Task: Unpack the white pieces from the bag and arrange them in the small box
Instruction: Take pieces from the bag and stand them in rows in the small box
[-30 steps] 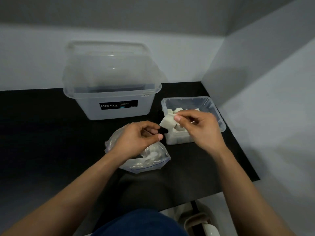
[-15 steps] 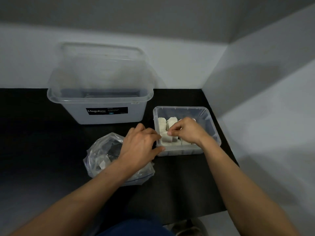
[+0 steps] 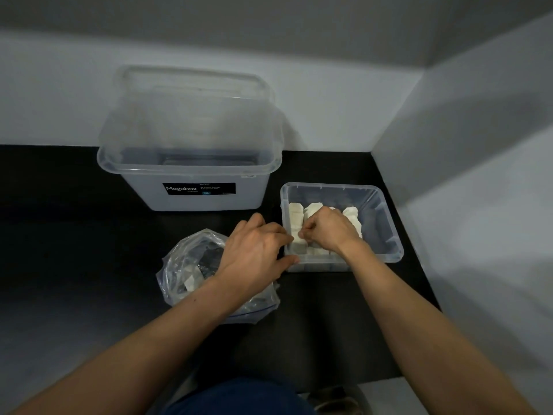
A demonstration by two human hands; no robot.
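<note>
Fingers (image 3: 303,233) on my right hand (image 3: 327,232) are curled in and pinching a white piece (image 3: 297,236) down inside the small box (image 3: 389,226), at its near left corner. More white pieces (image 3: 312,209) are standing in rows just behind and to the right of them. My left hand (image 3: 254,256) has its fingers pretty much straight, tips against the outside of that same corner and thumb on the front wall, nothing gripped. That wrist is over the clear zip bag (image 3: 185,265), which has a few pieces showing inside, and the Megabox tub (image 3: 191,175) sits farther back on the black tabletop (image 3: 74,235).
</note>
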